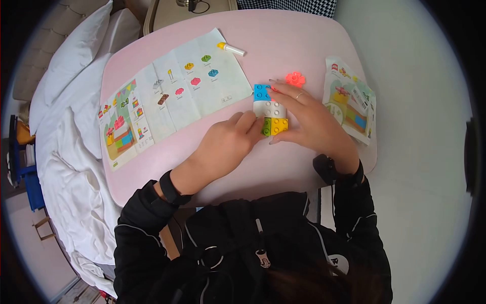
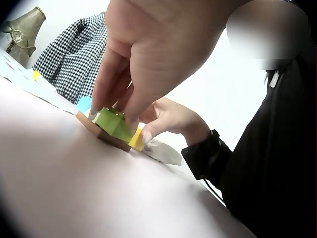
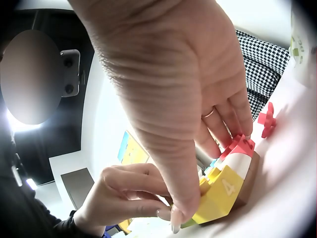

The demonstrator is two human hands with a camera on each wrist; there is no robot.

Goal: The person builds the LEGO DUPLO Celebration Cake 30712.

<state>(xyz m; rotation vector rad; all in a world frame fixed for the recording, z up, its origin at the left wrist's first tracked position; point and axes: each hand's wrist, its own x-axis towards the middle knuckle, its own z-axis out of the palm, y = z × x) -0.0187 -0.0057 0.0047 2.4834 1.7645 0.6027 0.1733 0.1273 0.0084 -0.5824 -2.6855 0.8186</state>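
On the pink table is a toy brick assembly with blue (image 1: 261, 92), white (image 1: 274, 109), green (image 2: 114, 124) and yellow (image 1: 279, 125) bricks on top. A red brick (image 3: 242, 147) stands at its far end, and a brown base (image 2: 115, 141) runs underneath. My left hand (image 1: 226, 141) pinches the green brick between thumb and fingers, at the near left corner. My right hand (image 1: 315, 120) holds the assembly from the right, thumb at the yellow brick marked 4 and fingertips by the red brick. Its fingers partly cover the red brick in the head view.
Just beyond the assembly lies a coral flower piece (image 1: 295, 79). An unfolded instruction sheet (image 1: 202, 93) spreads across the table's left, with a white and yellow candle-like piece (image 1: 233, 49) at its top corner. A printed bag (image 1: 349, 99) lies along the right edge.
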